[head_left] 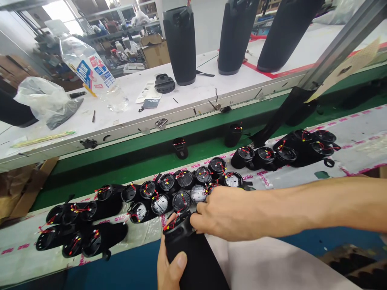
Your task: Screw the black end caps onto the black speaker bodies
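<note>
My left hand (171, 264) is wrapped round a black fabric-covered cylindrical housing (199, 262), tilted with its upper end away from me. Red wires with small connectors stick out of that end. At its right rim is my right hand (214, 213), fingers curled in and pressed together. What they pinch, if anything, is hidden behind the hand. Just beyond stand several similar black housings (181, 200), their tops showing red and yellow wires and some silvery discs.
More housings lie at the left (93, 241) and stand at the right (266, 155) on the plastic-covered bench (18, 245). Behind runs a green conveyor belt (142, 157) carrying two housings. A raised white shelf (136, 117) holds a plastic bottle (90, 68), a bag (45, 100) and tall black cylinders (181, 48). A metal post (329, 48) slants at right.
</note>
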`<state>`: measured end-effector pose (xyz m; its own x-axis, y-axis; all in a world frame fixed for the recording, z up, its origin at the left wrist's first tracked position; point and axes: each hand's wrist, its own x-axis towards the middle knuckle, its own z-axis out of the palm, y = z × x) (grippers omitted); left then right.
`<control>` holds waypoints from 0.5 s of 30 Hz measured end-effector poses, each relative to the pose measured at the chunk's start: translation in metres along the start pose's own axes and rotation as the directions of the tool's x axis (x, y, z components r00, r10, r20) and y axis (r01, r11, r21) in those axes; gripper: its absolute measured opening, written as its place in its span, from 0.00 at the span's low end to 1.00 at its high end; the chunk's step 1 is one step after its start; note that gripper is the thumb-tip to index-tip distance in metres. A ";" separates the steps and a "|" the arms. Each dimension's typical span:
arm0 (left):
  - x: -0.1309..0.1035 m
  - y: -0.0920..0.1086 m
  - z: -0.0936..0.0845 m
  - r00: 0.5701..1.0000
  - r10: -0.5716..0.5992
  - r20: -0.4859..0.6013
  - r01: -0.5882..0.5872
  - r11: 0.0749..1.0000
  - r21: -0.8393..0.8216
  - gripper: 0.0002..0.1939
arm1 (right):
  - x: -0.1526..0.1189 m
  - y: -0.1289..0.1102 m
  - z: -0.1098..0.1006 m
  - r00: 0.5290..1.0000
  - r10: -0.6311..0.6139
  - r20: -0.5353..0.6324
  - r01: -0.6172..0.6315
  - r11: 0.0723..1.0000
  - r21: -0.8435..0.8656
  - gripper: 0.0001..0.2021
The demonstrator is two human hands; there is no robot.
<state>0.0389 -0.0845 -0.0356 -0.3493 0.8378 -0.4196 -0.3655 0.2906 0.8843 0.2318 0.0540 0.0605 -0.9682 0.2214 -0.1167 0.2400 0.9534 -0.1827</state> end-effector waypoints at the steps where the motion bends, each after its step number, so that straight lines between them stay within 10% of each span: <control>1: -0.001 0.000 0.001 1.000 -0.014 0.010 0.015 0.998 -0.067 0.49 | 0.001 0.002 0.002 0.999 0.037 -0.017 -0.036 0.994 0.099 0.05; 6: -0.003 0.003 0.010 0.991 -0.119 0.055 0.128 0.971 -0.204 0.46 | -0.004 0.009 0.015 0.958 0.278 -0.067 -0.247 0.923 0.296 0.10; 15: 0.018 0.008 0.009 0.997 -0.061 0.043 0.057 0.995 0.079 0.51 | -0.010 0.017 0.030 0.989 0.097 -0.110 -0.109 0.989 -0.102 0.04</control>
<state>0.0371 -0.0631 -0.0342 -0.2886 0.8379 -0.4633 -0.3153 0.3737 0.8723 0.2476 0.0619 0.0295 -0.9421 0.3342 -0.0261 0.3353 0.9397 -0.0681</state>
